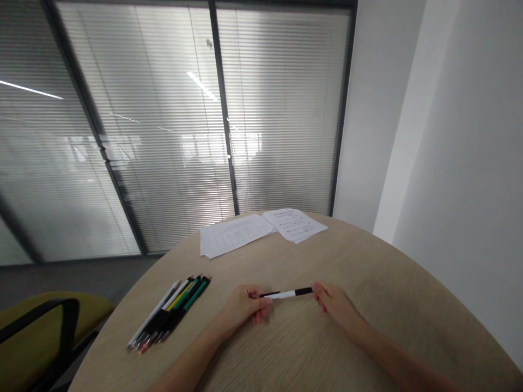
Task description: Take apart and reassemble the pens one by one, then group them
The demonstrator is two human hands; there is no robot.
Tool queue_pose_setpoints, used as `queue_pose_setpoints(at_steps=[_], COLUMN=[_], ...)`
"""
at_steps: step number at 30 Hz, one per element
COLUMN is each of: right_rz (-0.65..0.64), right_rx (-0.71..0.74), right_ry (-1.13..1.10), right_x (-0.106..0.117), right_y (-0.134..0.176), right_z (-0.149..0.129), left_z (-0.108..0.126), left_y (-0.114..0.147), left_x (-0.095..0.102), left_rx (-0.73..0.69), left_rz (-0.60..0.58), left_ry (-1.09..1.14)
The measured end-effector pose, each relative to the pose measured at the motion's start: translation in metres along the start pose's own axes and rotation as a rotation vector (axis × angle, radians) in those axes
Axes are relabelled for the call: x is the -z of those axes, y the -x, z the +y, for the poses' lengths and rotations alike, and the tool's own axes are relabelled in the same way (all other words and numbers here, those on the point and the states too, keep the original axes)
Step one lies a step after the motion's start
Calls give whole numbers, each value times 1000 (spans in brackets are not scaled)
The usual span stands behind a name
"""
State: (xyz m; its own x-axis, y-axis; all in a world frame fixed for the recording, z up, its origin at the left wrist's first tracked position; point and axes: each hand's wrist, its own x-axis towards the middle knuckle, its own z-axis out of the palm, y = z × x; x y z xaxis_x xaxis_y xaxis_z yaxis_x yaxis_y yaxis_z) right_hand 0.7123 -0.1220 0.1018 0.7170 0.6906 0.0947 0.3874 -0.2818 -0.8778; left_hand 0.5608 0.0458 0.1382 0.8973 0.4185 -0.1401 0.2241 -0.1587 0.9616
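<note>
A white pen with black ends (287,294) is stretched level between my two hands, just over the table. My left hand (245,306) pinches its left end, where a dark clip shows near the fingers. The fingertips of my right hand (333,305) are closed on the black right end. To the left of my left hand lies a row of several pens (174,307), side by side and slanted, in white, black, yellow and green.
Printed sheets of paper (237,234) and a second stack of papers (295,224) lie on the far part of the round wooden table (392,332). A chair with an olive seat (36,326) stands at the left. Behind are glass panels with blinds (281,109).
</note>
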Motion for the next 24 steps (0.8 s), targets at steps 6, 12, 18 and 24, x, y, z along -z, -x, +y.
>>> queue_pose_setpoints(at_steps=[6, 12, 18, 24], right_rz=[18, 37, 25, -13], right_rx=[13, 42, 78, 114], right_ry=[25, 37, 42, 42], right_x=[0, 0, -2, -4], right_y=[2, 5, 10, 17], right_z=[-3, -6, -6, -7], left_z=[2, 5, 4, 0], left_y=[3, 7, 10, 13], left_x=[-1, 3, 5, 6], left_rx=[31, 34, 42, 68], left_rz=[-67, -128, -145, -120], left_ry=[9, 22, 62, 113])
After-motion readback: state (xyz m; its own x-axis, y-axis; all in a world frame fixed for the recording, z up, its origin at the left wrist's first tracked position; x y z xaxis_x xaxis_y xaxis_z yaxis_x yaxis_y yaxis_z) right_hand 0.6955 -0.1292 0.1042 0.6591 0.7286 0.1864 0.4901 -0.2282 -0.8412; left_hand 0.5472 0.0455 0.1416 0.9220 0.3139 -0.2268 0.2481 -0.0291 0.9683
